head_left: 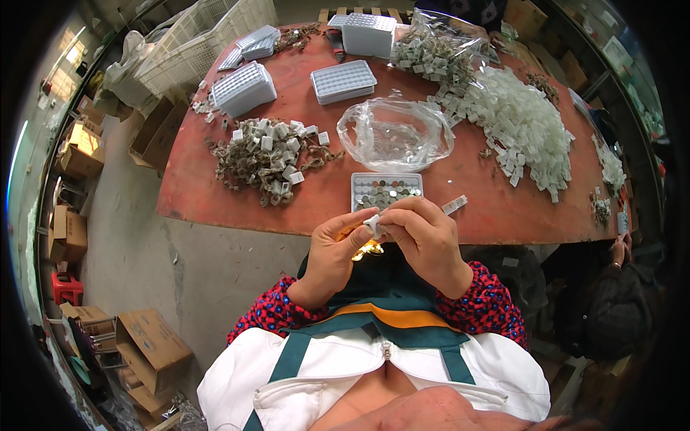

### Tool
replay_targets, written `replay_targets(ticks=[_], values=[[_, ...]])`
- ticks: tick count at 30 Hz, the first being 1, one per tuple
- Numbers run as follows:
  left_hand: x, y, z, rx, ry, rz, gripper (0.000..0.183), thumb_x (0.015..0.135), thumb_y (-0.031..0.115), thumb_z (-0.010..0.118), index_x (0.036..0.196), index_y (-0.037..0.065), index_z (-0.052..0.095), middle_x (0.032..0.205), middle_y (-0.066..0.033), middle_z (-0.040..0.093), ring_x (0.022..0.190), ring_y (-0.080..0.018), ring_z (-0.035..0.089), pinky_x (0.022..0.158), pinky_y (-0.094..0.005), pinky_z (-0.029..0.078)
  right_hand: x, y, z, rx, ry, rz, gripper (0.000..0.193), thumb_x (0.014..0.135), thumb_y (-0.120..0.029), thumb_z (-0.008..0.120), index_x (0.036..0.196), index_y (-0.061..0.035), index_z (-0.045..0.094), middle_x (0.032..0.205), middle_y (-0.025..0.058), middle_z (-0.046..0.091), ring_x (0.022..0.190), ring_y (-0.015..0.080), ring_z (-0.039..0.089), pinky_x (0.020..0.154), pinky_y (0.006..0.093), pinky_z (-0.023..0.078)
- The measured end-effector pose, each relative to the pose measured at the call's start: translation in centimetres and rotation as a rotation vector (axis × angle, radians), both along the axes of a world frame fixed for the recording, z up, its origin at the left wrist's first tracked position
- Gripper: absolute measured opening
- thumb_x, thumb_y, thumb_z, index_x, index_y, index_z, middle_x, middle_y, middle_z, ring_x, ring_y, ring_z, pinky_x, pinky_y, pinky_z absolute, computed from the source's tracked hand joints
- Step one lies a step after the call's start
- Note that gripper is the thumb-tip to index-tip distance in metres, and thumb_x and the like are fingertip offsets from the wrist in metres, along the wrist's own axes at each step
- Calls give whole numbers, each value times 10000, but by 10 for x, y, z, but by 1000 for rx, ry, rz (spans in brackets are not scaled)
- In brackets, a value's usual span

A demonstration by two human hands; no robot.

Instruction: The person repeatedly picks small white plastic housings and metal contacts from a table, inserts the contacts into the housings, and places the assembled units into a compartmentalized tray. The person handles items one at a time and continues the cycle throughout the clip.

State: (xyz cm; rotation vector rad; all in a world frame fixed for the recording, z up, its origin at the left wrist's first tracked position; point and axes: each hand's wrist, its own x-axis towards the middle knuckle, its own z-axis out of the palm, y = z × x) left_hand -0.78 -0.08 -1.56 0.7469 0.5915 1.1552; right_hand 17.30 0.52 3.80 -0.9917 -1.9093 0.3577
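Note:
Over the near table edge, my left hand (332, 253) and my right hand (425, 243) meet, fingers pinched around a small white plastic battery case (371, 225). Fingertips cover part of it. Just below glows a bundle of yellow-lit string lights (369, 248), partly hidden by my hands. Right beyond my fingers lies a white tray (388, 175) with many silver coin cells (392, 191). To the right of the tray rests a small white translucent plastic piece (454, 205). An open clear plastic bag (395, 136) with coin cells inside sits behind the tray.
The red table (287, 224) carries a pile of white cases with brown cords (269, 154) at left. Stacked trays (244, 89) stand behind. A heap of translucent plastic pieces (521, 126) spreads at right. Another person's hand (618, 248) shows far right. Cardboard boxes (152, 348) stand on the floor.

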Motion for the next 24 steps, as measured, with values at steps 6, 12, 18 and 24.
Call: replay_targets(ticks=[6, 12, 18, 24], values=[[1, -2, 4, -88, -38, -57, 366, 1004, 148, 625, 1316, -41, 593, 1104, -145, 713, 938, -190, 719, 838, -314, 599, 0, -2, -6, -139, 137, 20, 128, 867, -26, 717, 993, -40, 699, 911, 81, 678, 757, 250, 692, 652, 321, 557], [4, -2, 6, -81, 29, -79, 364, 1027, 163, 590, 1313, -63, 582, 1087, -147, 716, 938, -197, 725, 840, -320, 599, 5, -4, -10, -85, 106, -12, 115, 885, -39, 708, 1000, -40, 702, 915, 90, 689, 747, 253, 704, 640, 323, 562], [6, -5, 7, -88, 78, -102, 354, 1020, 152, 598, 1306, -56, 591, 1086, -145, 718, 920, -188, 728, 794, -299, 596, 10, -11, -9, 35, -6, -36, 147, 864, -44, 711, 1010, -40, 700, 944, 88, 706, 762, 275, 706, 639, 343, 567], [9, -7, 5, -137, 121, -106, 341, 1009, 142, 615, 1291, -50, 603, 1067, -137, 722, 892, -181, 729, 743, -272, 587, 16, -19, -15, 64, -51, -25, 200, 851, -41, 716, 1050, -39, 705, 968, 97, 712, 788, 281, 706, 654, 342, 572]])
